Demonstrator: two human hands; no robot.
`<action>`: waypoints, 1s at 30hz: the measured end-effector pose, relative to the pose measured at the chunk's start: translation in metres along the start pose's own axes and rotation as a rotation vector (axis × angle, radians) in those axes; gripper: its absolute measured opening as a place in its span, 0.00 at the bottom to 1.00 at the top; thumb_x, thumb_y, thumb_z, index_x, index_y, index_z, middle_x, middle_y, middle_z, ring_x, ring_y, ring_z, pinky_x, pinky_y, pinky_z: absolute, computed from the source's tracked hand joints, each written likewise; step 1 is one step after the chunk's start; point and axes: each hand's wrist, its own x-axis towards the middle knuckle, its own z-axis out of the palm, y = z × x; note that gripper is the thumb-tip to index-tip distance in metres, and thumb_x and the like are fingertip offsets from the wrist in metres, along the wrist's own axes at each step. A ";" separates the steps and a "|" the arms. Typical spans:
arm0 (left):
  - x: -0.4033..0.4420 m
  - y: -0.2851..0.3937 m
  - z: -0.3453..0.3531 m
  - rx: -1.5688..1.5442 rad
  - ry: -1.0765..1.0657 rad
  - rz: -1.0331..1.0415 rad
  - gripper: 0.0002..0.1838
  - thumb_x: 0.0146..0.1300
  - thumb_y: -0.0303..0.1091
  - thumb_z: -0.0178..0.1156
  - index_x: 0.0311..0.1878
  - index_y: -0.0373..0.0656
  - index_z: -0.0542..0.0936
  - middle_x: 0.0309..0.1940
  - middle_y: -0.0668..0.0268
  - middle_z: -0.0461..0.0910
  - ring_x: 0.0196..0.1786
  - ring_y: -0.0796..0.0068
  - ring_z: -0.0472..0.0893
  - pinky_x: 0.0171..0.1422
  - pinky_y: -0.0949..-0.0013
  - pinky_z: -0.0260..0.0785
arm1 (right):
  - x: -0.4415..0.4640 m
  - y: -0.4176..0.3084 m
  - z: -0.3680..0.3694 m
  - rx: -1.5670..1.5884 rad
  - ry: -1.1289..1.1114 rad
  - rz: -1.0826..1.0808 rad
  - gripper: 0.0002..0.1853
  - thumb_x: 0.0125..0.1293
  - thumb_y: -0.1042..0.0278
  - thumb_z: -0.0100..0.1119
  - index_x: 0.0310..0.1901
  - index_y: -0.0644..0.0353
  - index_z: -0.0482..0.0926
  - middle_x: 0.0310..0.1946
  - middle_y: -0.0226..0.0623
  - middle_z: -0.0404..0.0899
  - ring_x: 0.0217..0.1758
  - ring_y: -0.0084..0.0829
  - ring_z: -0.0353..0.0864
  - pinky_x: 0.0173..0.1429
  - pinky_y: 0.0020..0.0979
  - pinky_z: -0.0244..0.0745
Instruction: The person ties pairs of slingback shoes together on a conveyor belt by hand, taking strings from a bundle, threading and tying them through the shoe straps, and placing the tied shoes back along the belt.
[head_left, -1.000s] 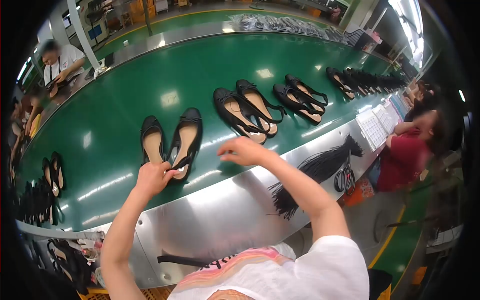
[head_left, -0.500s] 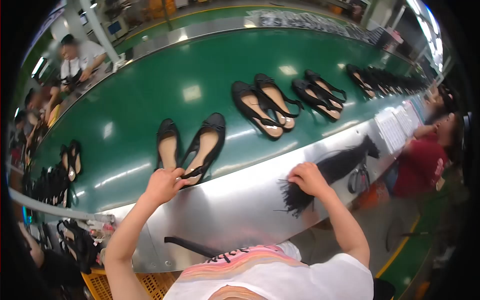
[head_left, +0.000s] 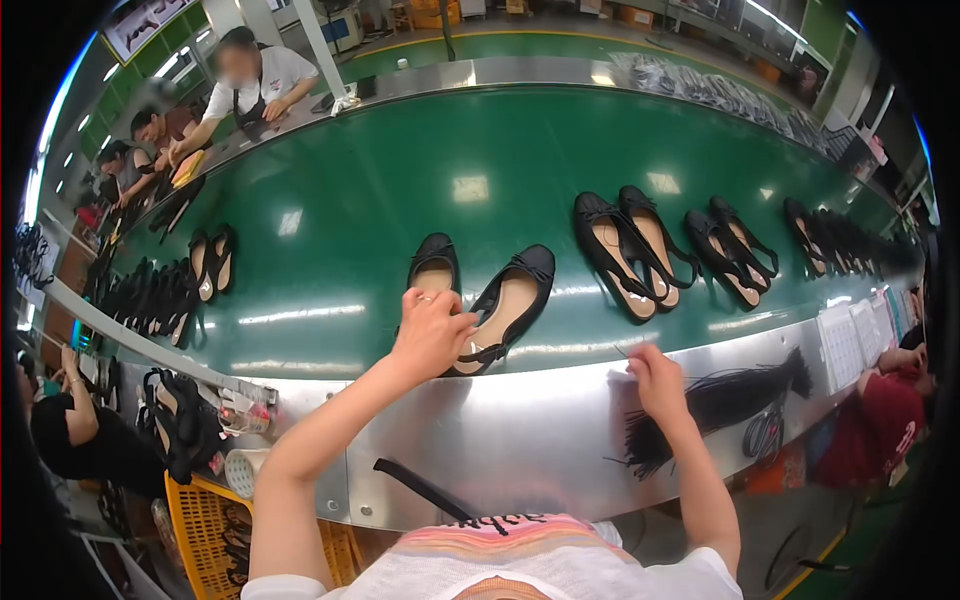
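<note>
While the left hand (head_left: 433,335) reaches up over the near end of the left shoe (head_left: 436,250), its back faces the camera and its fingers curl toward the right shoe (head_left: 520,295). The left elbow is bent out to the side and the forearm slants inward across the near edge of the tabletop (head_left: 370,215). What those fingers close on is hidden, so I cannot tell how firmly they grip.

Both black shoes lie close to the tabletop's near edge, soles down and toes toward the far edge. The right one is angled away, so the toes spread apart.

The right hand (head_left: 660,380) is raised over the metal border (head_left: 520,430) along the near edge, well to the right of this pair. Its thumb and forefinger are pinched together on a thin dark strand (head_left: 620,350), with the other fingers folded in. The right forearm rises from the lower right, leaning slightly left.

Just beside that hand, a bundle of black cords (head_left: 725,395) lies along the metal border. A second pair of black shoes (head_left: 600,207) rests farther toward the tabletop's right end, and printed sheets (head_left: 840,345) lie by the near edge there.
</note>
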 end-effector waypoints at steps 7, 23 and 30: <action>0.024 0.011 0.047 0.232 -0.132 -0.259 0.19 0.52 0.43 0.62 0.49 0.54 0.80 0.53 0.61 0.68 0.60 0.64 0.63 0.62 0.53 0.46 | 0.100 -0.081 0.096 0.025 -0.005 -0.373 0.04 0.62 0.73 0.51 0.38 0.61 0.73 0.31 0.42 0.78 0.35 0.43 0.78 0.38 0.38 0.72; 0.018 0.006 0.103 -0.244 -0.034 -0.571 0.24 0.50 0.35 0.65 0.54 0.50 0.76 0.63 0.64 0.60 0.68 0.59 0.54 0.68 0.54 0.45 | 0.134 -0.065 0.144 -0.527 -0.158 -0.404 0.04 0.55 0.73 0.52 0.33 0.58 0.74 0.32 0.40 0.79 0.35 0.38 0.82 0.36 0.35 0.77; 0.018 0.007 0.105 -0.257 -0.013 -0.553 0.24 0.50 0.34 0.65 0.54 0.49 0.75 0.62 0.65 0.60 0.67 0.59 0.55 0.67 0.54 0.46 | 0.139 -0.060 0.156 -0.540 -0.149 -0.373 0.05 0.55 0.72 0.52 0.34 0.57 0.76 0.31 0.40 0.79 0.35 0.38 0.82 0.35 0.35 0.77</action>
